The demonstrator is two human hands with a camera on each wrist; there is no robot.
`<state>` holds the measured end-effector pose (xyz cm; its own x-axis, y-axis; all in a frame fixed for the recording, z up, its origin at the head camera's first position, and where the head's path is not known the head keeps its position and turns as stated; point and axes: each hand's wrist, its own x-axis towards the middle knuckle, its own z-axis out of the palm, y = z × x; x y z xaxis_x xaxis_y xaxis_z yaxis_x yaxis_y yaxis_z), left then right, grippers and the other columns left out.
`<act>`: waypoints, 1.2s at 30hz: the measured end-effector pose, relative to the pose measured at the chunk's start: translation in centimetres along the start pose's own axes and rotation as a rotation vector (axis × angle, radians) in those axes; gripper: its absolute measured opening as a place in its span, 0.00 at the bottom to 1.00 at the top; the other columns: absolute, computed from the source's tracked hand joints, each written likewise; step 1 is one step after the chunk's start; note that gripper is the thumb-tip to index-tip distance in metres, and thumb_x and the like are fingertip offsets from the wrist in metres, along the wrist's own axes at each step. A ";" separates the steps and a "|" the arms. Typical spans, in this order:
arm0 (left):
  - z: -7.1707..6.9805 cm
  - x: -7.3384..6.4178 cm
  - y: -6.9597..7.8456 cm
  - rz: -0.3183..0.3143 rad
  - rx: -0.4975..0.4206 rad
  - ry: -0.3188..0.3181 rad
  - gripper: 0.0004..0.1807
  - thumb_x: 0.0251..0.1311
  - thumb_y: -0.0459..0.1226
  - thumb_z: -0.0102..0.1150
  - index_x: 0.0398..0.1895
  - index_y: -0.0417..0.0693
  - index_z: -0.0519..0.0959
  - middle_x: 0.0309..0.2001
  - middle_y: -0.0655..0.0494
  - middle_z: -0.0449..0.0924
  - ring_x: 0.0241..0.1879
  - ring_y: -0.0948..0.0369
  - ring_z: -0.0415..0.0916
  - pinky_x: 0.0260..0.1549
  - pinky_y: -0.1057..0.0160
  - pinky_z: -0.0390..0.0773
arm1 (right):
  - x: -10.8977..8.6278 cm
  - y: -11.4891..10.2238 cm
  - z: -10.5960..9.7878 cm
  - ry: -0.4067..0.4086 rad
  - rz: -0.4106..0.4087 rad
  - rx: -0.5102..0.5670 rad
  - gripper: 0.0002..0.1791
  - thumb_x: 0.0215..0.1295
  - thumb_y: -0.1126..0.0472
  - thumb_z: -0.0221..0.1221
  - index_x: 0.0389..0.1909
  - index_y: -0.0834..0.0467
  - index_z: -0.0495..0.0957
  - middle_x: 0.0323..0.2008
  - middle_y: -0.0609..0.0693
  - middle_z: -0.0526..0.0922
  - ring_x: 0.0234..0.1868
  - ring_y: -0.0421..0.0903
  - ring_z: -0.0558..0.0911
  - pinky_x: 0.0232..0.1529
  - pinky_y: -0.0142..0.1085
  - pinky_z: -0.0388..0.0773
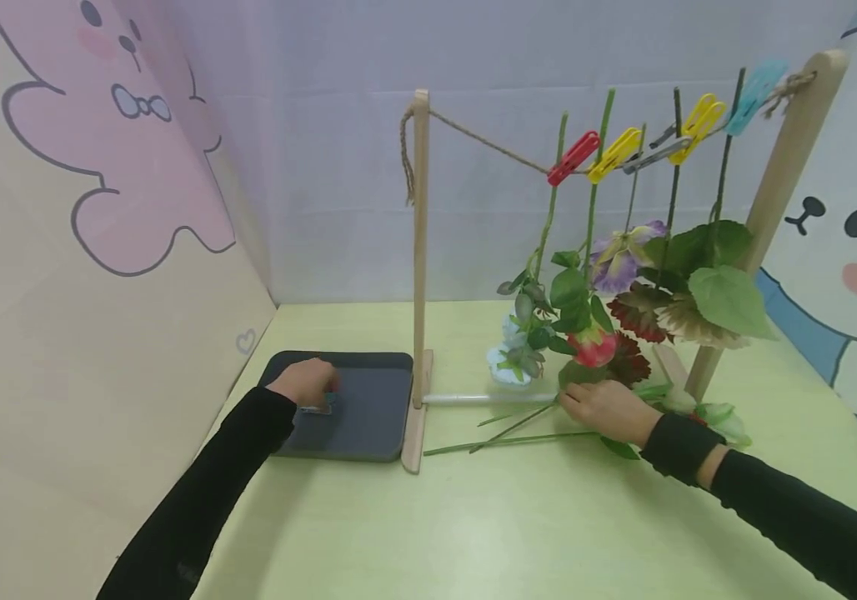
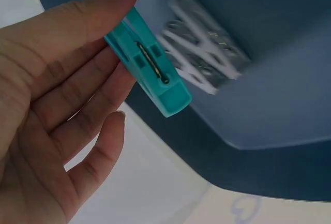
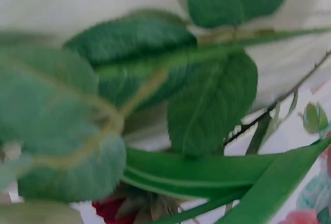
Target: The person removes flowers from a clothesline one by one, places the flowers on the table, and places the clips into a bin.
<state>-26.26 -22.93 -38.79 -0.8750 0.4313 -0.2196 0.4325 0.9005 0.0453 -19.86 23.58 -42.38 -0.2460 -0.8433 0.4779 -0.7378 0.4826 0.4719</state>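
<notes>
My left hand (image 1: 307, 383) is over the dark grey tray (image 1: 372, 417). In the left wrist view its thumb and fingers pinch a teal clothespin (image 2: 150, 63). Grey clothespins (image 2: 204, 43) lie beside it on the tray. To the right, my right hand (image 1: 612, 410) is low among artificial flowers, its fingertips by the loose stems (image 1: 511, 442) on the table. Whether it grips a stem is hidden. Green leaves (image 3: 207, 94) fill the right wrist view, and a dark red bloom (image 3: 116, 208) shows below them; the hand itself cannot be made out there.
A twine line (image 1: 488, 146) sags between two wooden posts (image 1: 420, 250). Several flowers hang head-down from it by red (image 1: 574, 158), yellow, grey and blue clothespins. A white rod (image 1: 488, 399) runs low from the left post. Patterned cloth walls enclose the table (image 1: 428, 533).
</notes>
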 end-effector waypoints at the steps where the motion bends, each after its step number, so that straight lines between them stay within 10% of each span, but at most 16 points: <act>1: 0.4 -0.2 -0.3 -0.012 0.012 0.000 0.18 0.37 0.33 0.74 0.37 0.45 0.83 0.37 0.52 0.82 0.37 0.56 0.79 0.35 0.59 0.80 | 0.0 -0.2 0.0 0.001 -0.001 0.000 0.30 0.73 0.68 0.21 0.24 0.60 0.73 0.22 0.48 0.73 0.16 0.39 0.69 0.12 0.28 0.60; 23: 3.1 -1.1 -0.7 -0.053 -0.002 -0.015 0.17 0.30 0.31 0.75 0.30 0.48 0.84 0.29 0.57 0.81 0.30 0.61 0.76 0.31 0.58 0.78 | -0.9 -1.1 0.9 -0.077 0.082 0.059 0.18 0.70 0.57 0.45 0.23 0.57 0.76 0.20 0.46 0.71 0.17 0.39 0.70 0.11 0.28 0.60; 29: 2.9 -1.3 -0.6 -0.054 -0.033 -0.014 0.17 0.31 0.31 0.75 0.31 0.48 0.83 0.28 0.57 0.80 0.29 0.62 0.75 0.30 0.59 0.77 | -1.0 -1.2 0.8 -0.097 0.087 0.049 0.35 0.73 0.52 0.20 0.22 0.56 0.76 0.21 0.46 0.72 0.17 0.38 0.70 0.12 0.27 0.60; 36: 2.4 -1.5 -0.4 -0.059 -0.057 -0.020 0.18 0.31 0.32 0.75 0.32 0.47 0.84 0.29 0.57 0.81 0.31 0.61 0.76 0.31 0.59 0.78 | -1.0 -1.1 0.5 -0.098 0.101 0.048 0.37 0.72 0.51 0.18 0.21 0.56 0.76 0.20 0.45 0.72 0.16 0.38 0.70 0.12 0.26 0.59</act>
<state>-24.63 -24.09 -40.82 -0.8938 0.3771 -0.2426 0.3672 0.9261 0.0867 -19.15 23.81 -43.77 -0.3790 -0.8113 0.4451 -0.7351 0.5562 0.3877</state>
